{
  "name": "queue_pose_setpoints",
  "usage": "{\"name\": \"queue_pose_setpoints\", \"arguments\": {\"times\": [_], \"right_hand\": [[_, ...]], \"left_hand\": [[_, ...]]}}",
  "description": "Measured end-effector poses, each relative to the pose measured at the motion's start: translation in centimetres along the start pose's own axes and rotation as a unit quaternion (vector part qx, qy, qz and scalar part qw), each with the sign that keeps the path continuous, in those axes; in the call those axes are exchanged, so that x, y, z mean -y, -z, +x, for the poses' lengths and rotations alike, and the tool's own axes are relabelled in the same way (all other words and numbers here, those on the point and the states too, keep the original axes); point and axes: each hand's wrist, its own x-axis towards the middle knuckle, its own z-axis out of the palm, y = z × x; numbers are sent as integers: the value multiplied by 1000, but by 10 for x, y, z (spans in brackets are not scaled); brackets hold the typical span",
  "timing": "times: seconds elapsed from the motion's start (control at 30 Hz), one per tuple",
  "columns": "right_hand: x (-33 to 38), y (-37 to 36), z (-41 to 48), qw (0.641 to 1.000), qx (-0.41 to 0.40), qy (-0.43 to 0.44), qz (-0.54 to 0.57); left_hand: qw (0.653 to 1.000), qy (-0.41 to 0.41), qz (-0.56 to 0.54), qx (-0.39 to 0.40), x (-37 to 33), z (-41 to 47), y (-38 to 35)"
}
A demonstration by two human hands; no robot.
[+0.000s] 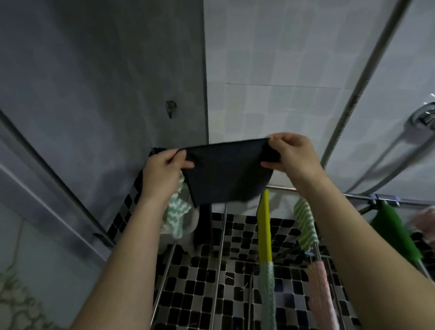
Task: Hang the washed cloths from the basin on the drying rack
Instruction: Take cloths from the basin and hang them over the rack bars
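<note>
Both hands' fingers point(186, 164) pinch the dark cloth point(227, 172) taut.

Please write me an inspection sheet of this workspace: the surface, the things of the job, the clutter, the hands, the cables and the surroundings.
Surface: drying rack of metal rods, above a black and white mosaic floor.
Job's things: dark cloth held stretched above the rack, not yet hung; zigzag cloth, yellow cloth, striped cloth, pink cloth and green cloth hang on the rack; basin not in view.
Clutter: nothing seen.
Grippers: left hand and right hand each pinch an upper corner of the dark cloth.
Cables: nothing seen; a metal shower hose runs down the right wall.
Surroundings: tiled wall, tap fitting, small wall hook.
</note>
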Motion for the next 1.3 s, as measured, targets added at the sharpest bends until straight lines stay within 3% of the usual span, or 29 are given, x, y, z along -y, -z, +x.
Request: {"name": "queue_pose_setpoints", "arguments": {"times": [0.1, 0.17, 0.33, 0.47, 0.57, 0.67, 0.77, 0.83, 0.9, 1.03, 1.13, 1.3], "right_hand": [[3, 1, -7, 998, -18, 57, 20], [-25, 1, -11, 999, -20, 47, -2], [-135, 0, -17, 984, 7, -76, -162], [-171, 7, -26, 938, 48, -124, -319], [-164, 7, -16, 948, 24, -151, -278], [-139, -2, 11, 968, 14, -97, -230], [-100, -25, 42, 979, 55, -27, -193], [-64, -45, 55, 991, 78, -17, -108], [-40, -61, 67, 993, 115, -35, -8], [-20, -75, 79, 981, 169, -56, 69], [-33, -65, 82, 980, 157, -79, 92], [-95, -13, 85, 971, 123, -203, -4]], "left_hand": [[997, -25, -63, -45, -10, -1, 0], [998, 11, -45, -36, 0, -7, 0], [976, 207, 48, 50, 60, -27, -8], [954, 214, 163, 134, 100, -44, -20], [952, 214, 141, 166, 106, -49, -15], [962, 161, 137, 175, 92, -51, -7], [975, 43, 211, 49, 74, -48, 3], [968, -44, 244, -39, 58, -49, 7], [961, -104, 245, -75, 39, -52, 11], [961, -178, 210, -21, 10, -64, 10], [949, -214, 230, 18, -2, -75, -6], [893, -182, 359, 200, 25, -81, -76]]}}
